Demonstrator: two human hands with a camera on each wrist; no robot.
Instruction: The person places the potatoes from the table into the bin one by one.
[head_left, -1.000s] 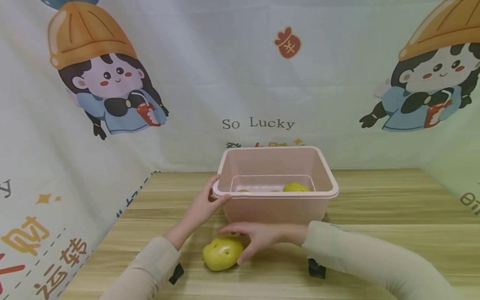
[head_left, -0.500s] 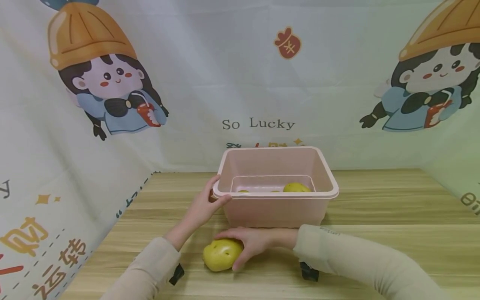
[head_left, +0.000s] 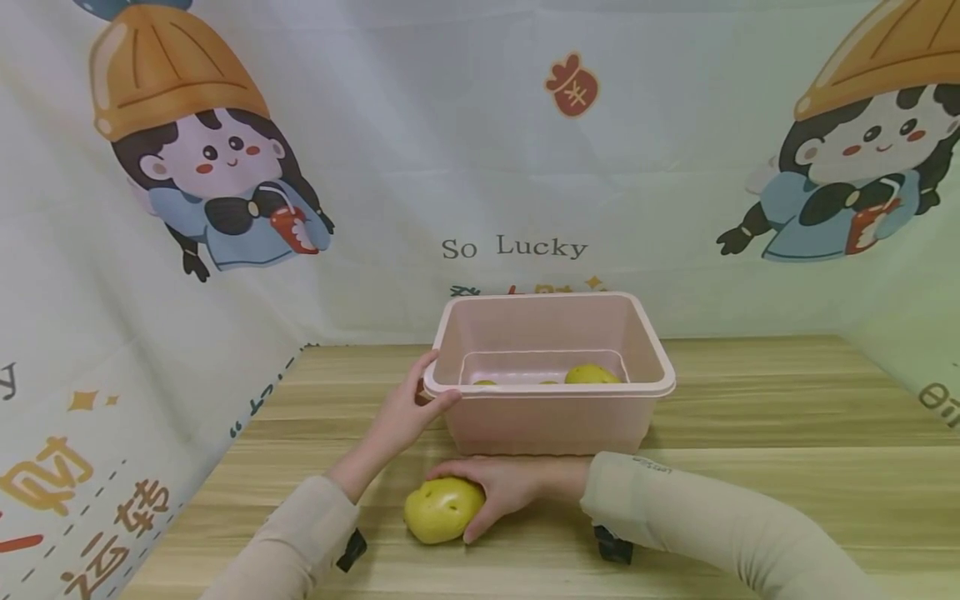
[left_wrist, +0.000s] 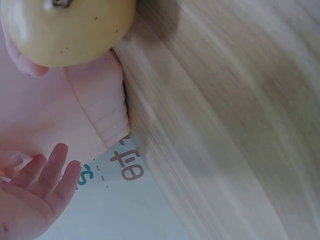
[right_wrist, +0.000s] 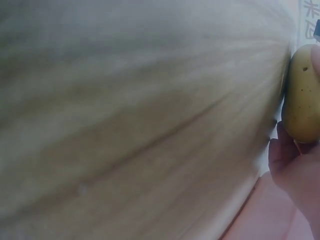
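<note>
A yellow potato (head_left: pixel 444 510) with dark eyes is on the wooden table in front of the pink plastic box (head_left: pixel 551 421). My right hand (head_left: pixel 504 492) grips it from the right, thumb on the near side and fingers over the far side. In the right wrist view the potato (right_wrist: pixel 303 97) shows close to the table between thumb and fingers. With thumb on the front rim and fingers along the left side, my left hand (head_left: pixel 401 412) holds the box's front left corner. Inside the box lies another potato (head_left: pixel 592 374); tops of others barely show above the front rim.
The wooden table (head_left: pixel 765 400) runs back to a printed cloth (head_left: pixel 390 167) that hangs behind and along both sides. Black straps (head_left: pixel 613 546) show under both wrists. The box's front wall hides most of its floor.
My right hand has moved left and closed onto the potato, which has hardly shifted. My left hand stays on the box's corner.
</note>
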